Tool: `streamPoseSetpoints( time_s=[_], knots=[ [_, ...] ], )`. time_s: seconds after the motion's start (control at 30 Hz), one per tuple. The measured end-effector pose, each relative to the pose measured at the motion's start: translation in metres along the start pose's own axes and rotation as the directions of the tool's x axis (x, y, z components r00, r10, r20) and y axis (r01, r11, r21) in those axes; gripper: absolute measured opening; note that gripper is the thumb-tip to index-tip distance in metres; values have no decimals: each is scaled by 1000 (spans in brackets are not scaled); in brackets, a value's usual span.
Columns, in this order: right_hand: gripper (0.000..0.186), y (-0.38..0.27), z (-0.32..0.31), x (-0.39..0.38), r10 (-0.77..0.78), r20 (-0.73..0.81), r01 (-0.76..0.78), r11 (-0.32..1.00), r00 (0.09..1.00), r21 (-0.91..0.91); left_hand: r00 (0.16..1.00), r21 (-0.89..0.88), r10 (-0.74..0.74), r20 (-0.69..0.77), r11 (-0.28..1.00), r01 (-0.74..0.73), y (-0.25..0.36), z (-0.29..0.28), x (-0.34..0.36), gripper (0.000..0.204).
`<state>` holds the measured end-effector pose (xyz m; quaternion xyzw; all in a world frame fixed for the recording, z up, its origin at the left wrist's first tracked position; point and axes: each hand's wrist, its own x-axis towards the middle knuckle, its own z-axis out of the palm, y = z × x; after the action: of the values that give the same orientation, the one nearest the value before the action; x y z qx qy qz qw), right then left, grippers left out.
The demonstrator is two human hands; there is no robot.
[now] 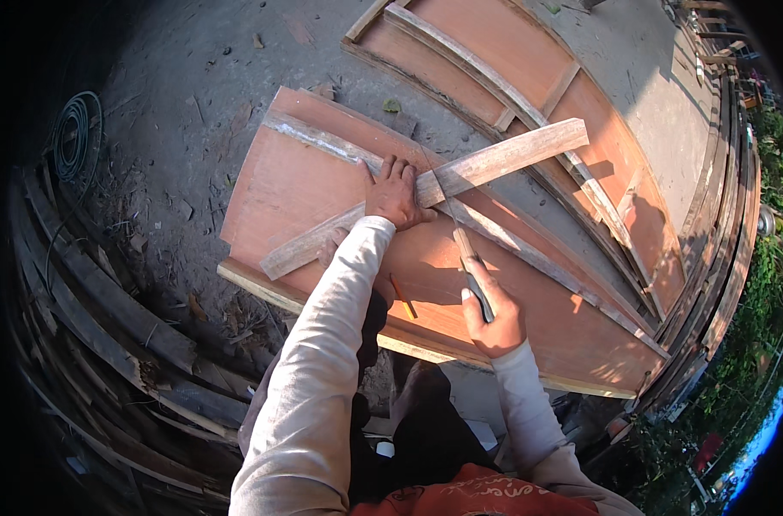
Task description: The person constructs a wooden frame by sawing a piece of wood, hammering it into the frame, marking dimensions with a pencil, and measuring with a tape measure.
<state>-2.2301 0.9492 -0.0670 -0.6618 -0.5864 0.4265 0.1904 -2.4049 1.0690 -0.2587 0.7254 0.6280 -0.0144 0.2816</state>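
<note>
Worksite lot, concrete floor (211, 82), outdoors, in sun and shade. At left, a heap of weathered boards (138, 348), grey-brown and rough, with a coil of thin dark hose or cable (75, 138) at its far end. At far right, long stacked planks (725, 215), their edges bowed by the lens, with green foliage (774, 284) beyond. Upper right, a second framed panel (611, 129), reddish sheet with a curved outer edge and pale wooden strips. Centre, the work panel (275, 185): smooth, reddish, plywood-like sheet, tapering rightward, edged in raw timber, one lengthwise strip streaked white. Across it, diagonally, one wooden batten (529, 153), straight, coarse-grained, pale brown; its upper right end juts past the panel's edge. Handsaw (443, 193), thin narrow blade lying across the batten, handle brown with a dark grip. Right hand (497, 320): fingers closed round that grip. Left hand (396, 193): palm down on the batten just left of the blade, fingers extended and slightly spread over its far edge, pressing rather than clasping. Left sleeve (323, 331), pale cloth, obstructs part of the panel. Yellow-orange pencil (402, 297), slim, loose on the panel between the forearms.
</note>
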Motion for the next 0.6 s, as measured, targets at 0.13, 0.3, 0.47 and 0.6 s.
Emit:
streamPoseSetpoints(
  time_s=[0.13,0.3,0.47,0.6],
  knots=[
    [46,-28,-102,-122,17,60,-8,990,998,-144,947,-395,143,288,918,-19,9,-16,70,102],
    [45,28,-75,-17,-98,-16,96,990,995,-105,957,-417,244,157,895,-160,143,-62,139,109],
    [41,52,-65,61,-21,-33,18,997,999,-74,895,-101,254,366,967,-233,216,-8,176,91],
    [50,56,-156,-104,2,29,0,998,1000,-68,909,-58,291,300,956,-287,229,0,194,82]
  ],
)
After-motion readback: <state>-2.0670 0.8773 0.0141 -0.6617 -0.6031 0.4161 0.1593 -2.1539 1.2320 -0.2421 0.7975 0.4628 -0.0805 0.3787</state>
